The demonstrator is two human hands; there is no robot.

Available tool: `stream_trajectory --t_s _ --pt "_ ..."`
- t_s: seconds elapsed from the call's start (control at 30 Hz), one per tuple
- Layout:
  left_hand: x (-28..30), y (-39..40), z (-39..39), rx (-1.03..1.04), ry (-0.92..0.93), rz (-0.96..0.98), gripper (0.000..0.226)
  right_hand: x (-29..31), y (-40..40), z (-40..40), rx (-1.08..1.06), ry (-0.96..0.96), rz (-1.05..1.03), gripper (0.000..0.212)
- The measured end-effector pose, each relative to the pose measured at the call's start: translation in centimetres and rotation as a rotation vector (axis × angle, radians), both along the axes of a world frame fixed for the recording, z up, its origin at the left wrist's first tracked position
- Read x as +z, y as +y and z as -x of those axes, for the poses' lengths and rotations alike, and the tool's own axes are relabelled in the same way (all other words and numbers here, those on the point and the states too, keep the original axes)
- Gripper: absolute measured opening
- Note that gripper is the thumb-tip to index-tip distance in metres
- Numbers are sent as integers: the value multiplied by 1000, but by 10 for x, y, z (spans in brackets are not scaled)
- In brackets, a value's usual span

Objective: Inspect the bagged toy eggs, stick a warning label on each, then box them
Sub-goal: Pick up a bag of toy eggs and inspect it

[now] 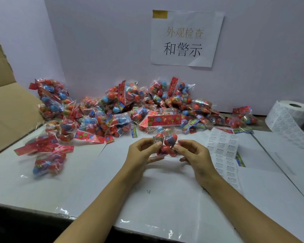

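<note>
Held bag: clear, red toy eggs inside; above table centre, between both hands.
L hand: fingertips pinching bag's left side.
R hand: fingertips pinching bag's right side.
Label sheet: flat on table, just right of R hand.
Bag pile: behind, along back wall.
Label roll: far right.
Cardboard box: far left, open.
</note>
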State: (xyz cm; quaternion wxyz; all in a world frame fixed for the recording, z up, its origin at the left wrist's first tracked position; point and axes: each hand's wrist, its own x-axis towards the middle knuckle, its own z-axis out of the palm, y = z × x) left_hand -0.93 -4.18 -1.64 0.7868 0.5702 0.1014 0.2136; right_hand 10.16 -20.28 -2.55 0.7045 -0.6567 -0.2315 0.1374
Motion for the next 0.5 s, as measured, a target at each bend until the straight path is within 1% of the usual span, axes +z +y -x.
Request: stream_trajectory --t_s 0.13,0.2,0.27,0.3,0.43,0.5 --pt "1 -1 0 41 -15 6 43 -2 1 2 -194 -103 60 41" --pt "1 -3 0 17 -19 -7 43 -1 1 4 -178 -174 64 28" --pt "1 -5 0 -29 -25 -37 43 0 1 6 -97 -230 87 9" --pt "2 -5 0 -51 -27 -50 42 0 1 7 -60 -231 86 6" --pt "3 -4 3 -84 6 -144 39 5 0 11 43 -145 8 13" --pt "1 -4 3 -86 22 -217 37 6 0 12 66 -133 -3 31"
